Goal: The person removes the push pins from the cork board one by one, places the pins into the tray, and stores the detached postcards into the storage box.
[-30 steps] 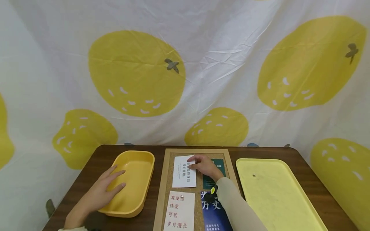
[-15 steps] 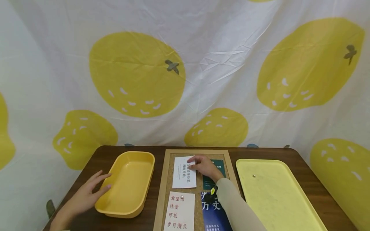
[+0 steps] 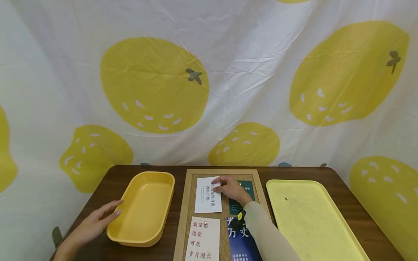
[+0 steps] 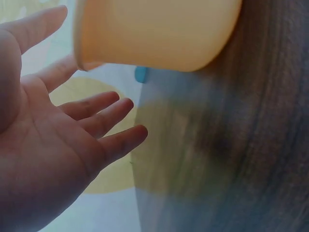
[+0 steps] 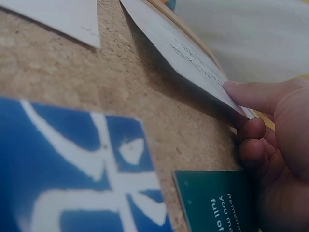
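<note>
My right hand (image 3: 232,188) pinches the right edge of a white card (image 3: 204,199) with dark printing, over the upper left of a cork board (image 3: 224,208). In the right wrist view, the thumb lies on the face of the card (image 5: 188,58) and curled fingers are behind it; the edge stands a little off the cork. A green card (image 3: 236,206) is partly hidden under this hand. My left hand (image 3: 89,226) has its fingers extended at the left rim of a deep yellow basin (image 3: 148,203); whether they touch it I cannot tell.
Below on the board are a white card with red characters (image 3: 202,241), a pin (image 3: 205,223) on it, and a blue card (image 3: 243,246). A pale yellow tray (image 3: 316,221) with one small pin (image 3: 286,198) lies right. A lemon-print cloth (image 3: 248,72) hangs behind the table.
My left hand has drawn back to the left and down, from over the basin to its left rim. The right hand keeps its hold on the white card in the same place.
</note>
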Tool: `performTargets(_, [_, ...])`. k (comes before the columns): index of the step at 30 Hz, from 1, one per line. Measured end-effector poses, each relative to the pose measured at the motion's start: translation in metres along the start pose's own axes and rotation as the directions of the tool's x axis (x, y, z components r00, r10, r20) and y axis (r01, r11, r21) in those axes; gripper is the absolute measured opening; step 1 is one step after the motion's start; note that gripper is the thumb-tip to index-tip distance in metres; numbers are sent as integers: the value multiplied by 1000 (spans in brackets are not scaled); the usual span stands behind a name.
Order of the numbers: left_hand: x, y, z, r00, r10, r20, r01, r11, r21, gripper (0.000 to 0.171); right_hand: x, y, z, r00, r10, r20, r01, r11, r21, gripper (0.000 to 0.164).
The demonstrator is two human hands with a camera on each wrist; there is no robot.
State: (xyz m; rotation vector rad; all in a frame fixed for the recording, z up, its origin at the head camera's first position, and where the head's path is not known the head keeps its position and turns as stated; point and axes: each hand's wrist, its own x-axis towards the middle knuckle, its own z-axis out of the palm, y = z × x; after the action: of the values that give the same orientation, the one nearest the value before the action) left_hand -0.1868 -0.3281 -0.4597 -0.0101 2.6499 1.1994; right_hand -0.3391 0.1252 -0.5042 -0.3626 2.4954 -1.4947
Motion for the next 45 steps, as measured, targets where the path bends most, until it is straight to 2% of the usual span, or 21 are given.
performTargets(9, [5,-8,6,1000,26,8,-25,995,-94,67,0,0,0,1000,9,-1,-9,1000,-22,20])
performTargets(15, [8,-11,8,998,16,54,-9,990,-138,63,0,-1,1,1000,23,-5,-23,1000,-11,20])
performTargets(20, [13,-18,9,993,49,103,-29,982,-187,63,1,0,2,1000,4,-6,-4,1000,6,20])
performTargets(24, [14,-23,8,984,87,155,-52,974,-218,67,1,0,2,1000,-4,-6,4,1000,6,20])
performTargets(30, [14,-28,8,954,160,255,-84,955,-284,82,0,0,0,1000,0,-6,0,1000,10,20])
performTargets(38, [13,-31,10,962,141,233,-80,964,-253,88,-1,0,0,1000,-1,-8,1,1000,10,20])
performTargets(45, [10,-33,11,954,168,248,-95,955,-281,90,0,1,0,1000,-7,-7,7,1000,1,19])
